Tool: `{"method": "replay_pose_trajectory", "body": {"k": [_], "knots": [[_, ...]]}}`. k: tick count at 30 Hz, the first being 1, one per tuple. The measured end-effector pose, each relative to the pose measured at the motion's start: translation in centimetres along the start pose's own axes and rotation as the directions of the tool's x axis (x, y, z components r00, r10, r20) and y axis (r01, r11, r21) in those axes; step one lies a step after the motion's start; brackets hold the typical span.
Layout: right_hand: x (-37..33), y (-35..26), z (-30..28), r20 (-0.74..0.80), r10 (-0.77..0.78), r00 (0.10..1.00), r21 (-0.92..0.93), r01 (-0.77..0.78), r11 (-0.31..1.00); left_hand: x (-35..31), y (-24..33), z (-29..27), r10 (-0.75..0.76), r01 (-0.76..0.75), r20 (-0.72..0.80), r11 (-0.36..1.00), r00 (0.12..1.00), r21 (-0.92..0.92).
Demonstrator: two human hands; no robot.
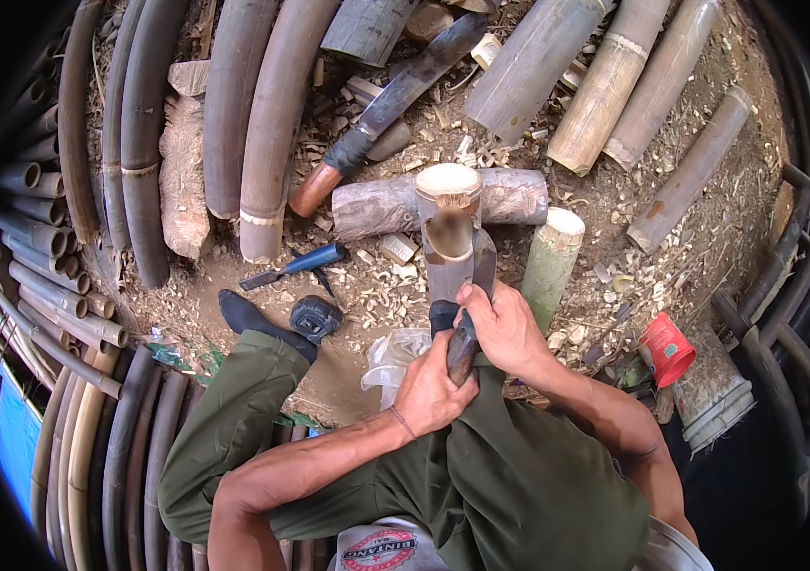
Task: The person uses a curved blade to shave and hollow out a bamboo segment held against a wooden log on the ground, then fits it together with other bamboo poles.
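Note:
A short bamboo section (pixel 448 271) with an oval opening cut in its side points away from me, its far end over a log (pixel 376 207) lying crosswise. Along its right side runs the dark blade of a knife (pixel 485 262). My left hand (pixel 432 392) is wrapped round the knife's brown handle. Higher up, near the base of the blade, my right hand (pixel 505 328) grips the same knife, thumb on top. Its fingertips are partly hidden. A dark sock or wrap (pixel 442 315) shows against the bamboo's near end, just beyond my left hand.
A large sheathless blade with a wooden handle (pixel 317 188) lies beyond the log. A blue-handled chisel (pixel 315 259) and a black tape measure (pixel 315 319) are left. Bamboo poles (pixel 276 124) surround the area, with chips on the ground. A red container (pixel 667 349) and bucket (pixel 712 400) are right.

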State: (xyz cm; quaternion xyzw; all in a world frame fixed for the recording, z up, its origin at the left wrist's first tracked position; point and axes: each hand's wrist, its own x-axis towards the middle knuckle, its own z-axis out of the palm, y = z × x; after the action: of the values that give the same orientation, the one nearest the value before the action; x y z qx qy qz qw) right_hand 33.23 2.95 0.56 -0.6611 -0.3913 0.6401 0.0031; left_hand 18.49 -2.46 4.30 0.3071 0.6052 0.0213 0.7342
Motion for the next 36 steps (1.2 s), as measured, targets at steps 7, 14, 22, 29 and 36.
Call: {"method": "replay_pose_trajectory", "body": {"k": [7, 14, 22, 29, 36], "knots": [[-2.6, -1.4, -0.5, 0.272, -0.170, 0.947, 0.566, -0.015, 0.824, -0.2, 0.0, -7.2, 0.520, -0.396, 0.069, 0.551, 0.851, 0.735], [-0.4, -2.8, 1.2, 0.591, -0.141, 0.794, 0.804, -0.564, 0.188, 2.1, 12.0, -16.7, -0.056, -0.309, 0.363, 0.413, 0.930, 0.857], [-0.3, -2.8, 1.4, 0.436, 0.206, 0.876, 0.619, -0.458, 0.638, 1.9, 1.7, -12.4, -0.003, -0.116, 0.246, 0.878, 0.969, 0.464], [-3.0, -1.8, -2.0, 0.123, -0.026, 0.992, 0.331, -0.016, 0.944, 0.7, -0.3, -0.9, 0.241, -0.242, 0.018, 0.968, 0.970, 0.065], [-3.1, 3.8, -12.4, -0.500, -0.276, 0.821, -0.287, 0.143, 0.947, 6.2, 3.3, -13.4, 0.717, 0.055, -0.561, 0.596, 0.414, 0.801]]}}
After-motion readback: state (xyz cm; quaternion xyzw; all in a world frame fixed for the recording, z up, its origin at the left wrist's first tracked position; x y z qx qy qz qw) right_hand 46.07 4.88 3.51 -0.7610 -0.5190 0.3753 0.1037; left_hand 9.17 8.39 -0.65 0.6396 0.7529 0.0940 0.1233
